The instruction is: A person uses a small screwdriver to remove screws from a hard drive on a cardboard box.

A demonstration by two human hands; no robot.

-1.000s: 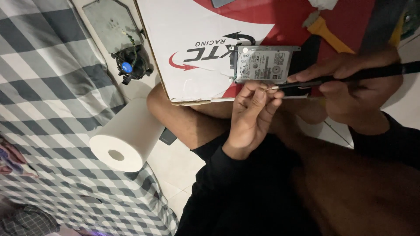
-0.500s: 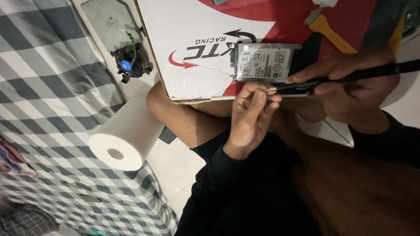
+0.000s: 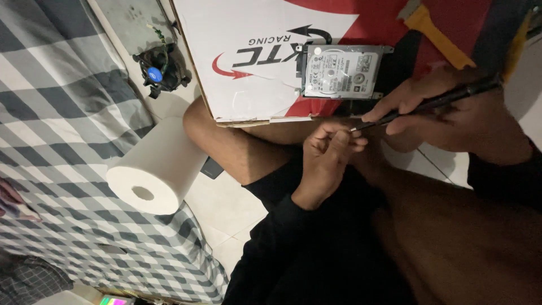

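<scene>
Fingers (image 3: 339,138) pinch at the slim black screwdriver's (image 3: 435,103) metal tip.

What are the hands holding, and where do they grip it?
The right hand grips a dark screwdriver along its handle. The left hand pinches at its tip; whether a screw sits there cannot be told.
</scene>
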